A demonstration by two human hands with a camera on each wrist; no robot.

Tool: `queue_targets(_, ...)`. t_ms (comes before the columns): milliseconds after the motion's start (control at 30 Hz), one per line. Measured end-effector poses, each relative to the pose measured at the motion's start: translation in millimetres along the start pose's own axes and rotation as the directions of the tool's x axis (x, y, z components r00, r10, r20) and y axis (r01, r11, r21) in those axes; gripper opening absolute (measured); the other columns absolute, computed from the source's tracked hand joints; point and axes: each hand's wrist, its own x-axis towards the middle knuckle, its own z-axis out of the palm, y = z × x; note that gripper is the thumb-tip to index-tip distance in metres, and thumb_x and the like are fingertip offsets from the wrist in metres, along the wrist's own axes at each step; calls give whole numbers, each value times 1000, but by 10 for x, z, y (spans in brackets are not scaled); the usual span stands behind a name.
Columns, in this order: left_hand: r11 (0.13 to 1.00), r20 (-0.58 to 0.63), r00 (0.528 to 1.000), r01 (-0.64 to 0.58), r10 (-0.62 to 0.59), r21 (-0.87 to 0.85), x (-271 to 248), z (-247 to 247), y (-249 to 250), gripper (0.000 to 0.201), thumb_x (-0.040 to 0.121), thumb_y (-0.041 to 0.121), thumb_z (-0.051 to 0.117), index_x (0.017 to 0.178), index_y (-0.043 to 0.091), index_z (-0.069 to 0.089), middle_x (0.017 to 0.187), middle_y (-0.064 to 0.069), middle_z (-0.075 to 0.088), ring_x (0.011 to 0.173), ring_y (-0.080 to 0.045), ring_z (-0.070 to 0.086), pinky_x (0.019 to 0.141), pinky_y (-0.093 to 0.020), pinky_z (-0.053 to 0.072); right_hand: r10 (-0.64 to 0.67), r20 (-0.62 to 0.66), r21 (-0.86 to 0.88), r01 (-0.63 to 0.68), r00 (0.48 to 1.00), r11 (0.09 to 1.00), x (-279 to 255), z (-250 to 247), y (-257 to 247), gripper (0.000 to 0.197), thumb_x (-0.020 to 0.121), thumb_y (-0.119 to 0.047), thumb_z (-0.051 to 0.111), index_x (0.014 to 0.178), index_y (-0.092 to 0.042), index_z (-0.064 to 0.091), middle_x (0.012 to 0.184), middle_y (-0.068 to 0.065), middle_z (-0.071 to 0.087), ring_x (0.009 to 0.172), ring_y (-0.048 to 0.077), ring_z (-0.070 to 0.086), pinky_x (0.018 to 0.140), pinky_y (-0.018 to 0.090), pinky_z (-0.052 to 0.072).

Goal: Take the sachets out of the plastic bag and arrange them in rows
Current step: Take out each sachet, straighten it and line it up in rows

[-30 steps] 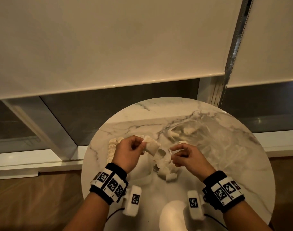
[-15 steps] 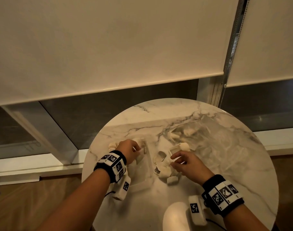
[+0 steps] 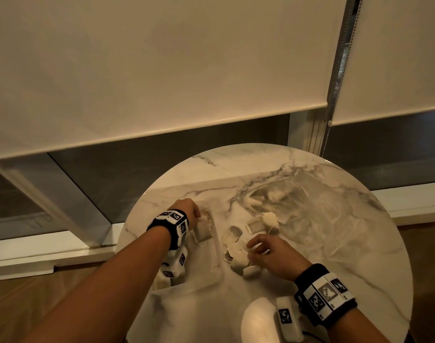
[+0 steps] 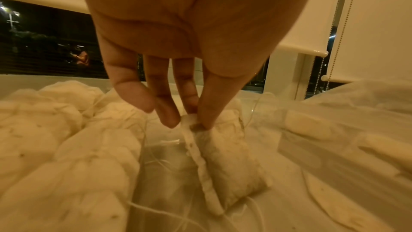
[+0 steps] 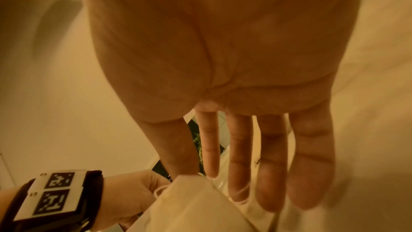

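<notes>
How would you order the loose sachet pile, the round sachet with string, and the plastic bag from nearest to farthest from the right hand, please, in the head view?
1. Loose sachet pile, touching the right hand.
2. Round sachet with string, beyond the fingers.
3. Plastic bag, far right.

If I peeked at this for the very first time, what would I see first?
Probably the two hands over the round marble table. The left hand pinches a little white sachet by its top edge, beside a row of sachets on the table's left side. The right hand reaches into a loose pile of sachets in the middle, and the crinkly plastic bag lies to the right.
</notes>
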Motion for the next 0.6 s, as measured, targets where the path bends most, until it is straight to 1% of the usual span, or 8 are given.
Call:
queue_targets(100,999,-11,1000,-3,4,34,56,23,-13,23,87,10,65,99,26,76,109,-4,72,98,-24,68,90,-33,56,28,70,-90,-22,997,996,-7,23,-14,25,89,-32,72,113,-30,66,94,-10,74,86,-1,64,73,13,44)
queue_targets(267,997,-81,997,-2,8,75,115,21,10,11,87,23,68,93,30,74,103,1,73,93,-23,69,86,-36,58,44,69,-100,-37,997,994,-14,9,-45,27,90,-34,71,116,-29,65,99,-10,72,85,-1,62,68,10,40)
queue_targets(333,997,-101,995,-6,14,81,128,3,28,10,87,23,68,91,31,73,102,2,73,92,-22,68,84,-37,59,27,43,-97,-23,999,995,-18,11,-74,25,91,-33,70,115,-30,65,99,-10,71,84,0,64,68,10,42)
queue_targets(433,997,-107,994,-7,16,81,141,2,47,13,86,21,68,92,32,71,103,2,71,92,-22,68,83,-37,58,-48,-14,-131,46,999,990,-55,34,-178,24,89,-33,70,113,-34,66,102,-10,66,84,5,64,73,18,50)
queue_targets(467,997,-108,994,-7,15,75,143,3,46,13,86,21,69,92,32,71,103,2,71,92,-22,67,84,-37,58,-87,-18,-141,83,996,987,-80,50,-234,26,88,-34,72,113,-35,66,103,-11,63,85,5,63,74,18,51)
queue_targets(533,998,-111,994,-3,9,56,142,-9,36,15,84,20,72,94,31,70,104,1,69,92,-22,67,85,-36,58,-200,-1,-158,197,980,968,-127,110,-345,31,85,-35,74,114,-38,65,109,-15,56,94,5,58,76,16,49)
queue_targets(567,999,-111,994,-4,9,45,147,-21,22,18,83,19,73,97,30,69,104,1,69,92,-22,66,85,-36,58,-264,17,-177,262,964,949,-144,152,-391,33,84,-36,74,116,-39,65,113,-16,53,99,4,55,80,16,48)
queue_targets(600,999,-112,994,-5,10,41,148,-40,8,22,81,18,75,99,28,69,104,1,68,93,-22,66,84,-35,57,-324,37,-209,324,945,923,-156,198,-427,36,83,-38,74,118,-39,65,116,-18,51,104,3,52,87,18,47)
